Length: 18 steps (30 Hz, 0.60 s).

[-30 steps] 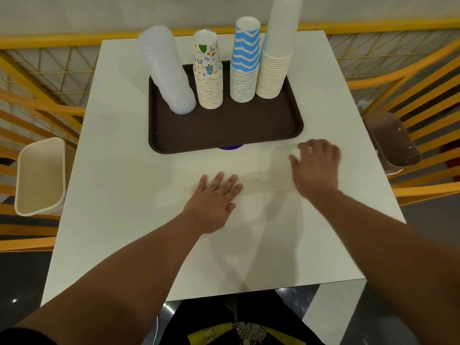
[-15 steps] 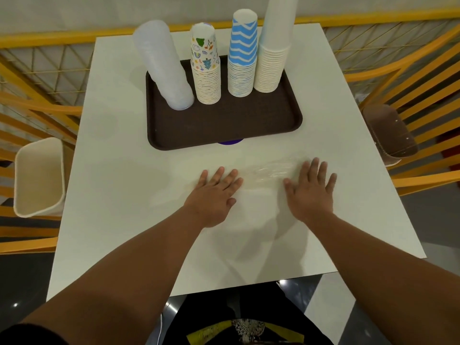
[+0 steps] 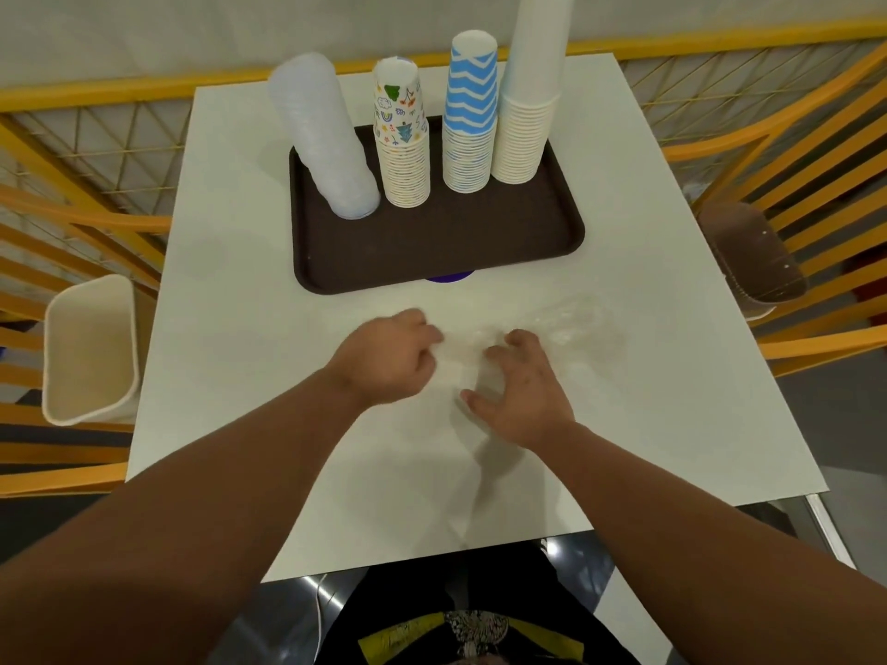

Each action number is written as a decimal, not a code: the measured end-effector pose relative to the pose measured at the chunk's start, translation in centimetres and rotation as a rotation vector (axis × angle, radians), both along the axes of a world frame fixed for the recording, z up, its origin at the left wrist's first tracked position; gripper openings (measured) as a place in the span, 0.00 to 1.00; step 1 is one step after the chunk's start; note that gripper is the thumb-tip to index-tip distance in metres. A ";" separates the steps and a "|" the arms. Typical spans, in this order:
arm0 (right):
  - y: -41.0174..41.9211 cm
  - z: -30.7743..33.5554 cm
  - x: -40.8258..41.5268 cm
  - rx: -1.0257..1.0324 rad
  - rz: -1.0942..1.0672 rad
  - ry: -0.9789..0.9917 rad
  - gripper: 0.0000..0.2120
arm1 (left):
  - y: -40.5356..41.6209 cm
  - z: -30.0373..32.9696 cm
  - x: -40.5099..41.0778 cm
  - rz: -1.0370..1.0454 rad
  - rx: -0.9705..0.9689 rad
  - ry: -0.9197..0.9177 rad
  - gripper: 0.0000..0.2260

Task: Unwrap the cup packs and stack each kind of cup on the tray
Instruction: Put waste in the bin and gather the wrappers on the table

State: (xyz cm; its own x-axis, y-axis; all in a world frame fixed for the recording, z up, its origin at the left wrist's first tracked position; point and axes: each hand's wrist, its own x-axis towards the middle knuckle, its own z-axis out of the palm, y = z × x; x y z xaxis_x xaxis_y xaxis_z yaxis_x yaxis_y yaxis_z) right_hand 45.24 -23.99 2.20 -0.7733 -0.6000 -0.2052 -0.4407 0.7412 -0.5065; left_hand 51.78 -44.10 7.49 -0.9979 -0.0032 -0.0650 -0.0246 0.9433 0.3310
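Moved inward since the earlier frame: left hand [image 3: 389,360] and right hand [image 3: 516,393], then flat, now curled and pinching clear plastic wrap [image 3: 552,328] near table [image 3: 230,328] centre, right of middle. Four cup stacks [image 3: 468,132] upright along far edge of brown tray [image 3: 432,247].
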 end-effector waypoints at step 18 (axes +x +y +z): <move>3.2 0.5 -2.1 -0.536 -0.570 -0.155 0.11 | 9.2 -2.2 -5.8 0.377 0.604 -0.222 0.12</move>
State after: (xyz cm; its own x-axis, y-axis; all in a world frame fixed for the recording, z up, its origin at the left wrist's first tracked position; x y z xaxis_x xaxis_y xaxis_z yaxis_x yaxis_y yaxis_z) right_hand 43.15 -20.80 2.72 -0.9770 -0.1685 -0.1310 0.0373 0.4697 -0.8821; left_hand 45.95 -34.88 5.31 -0.8993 -0.2427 -0.3639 -0.4374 0.5134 0.7383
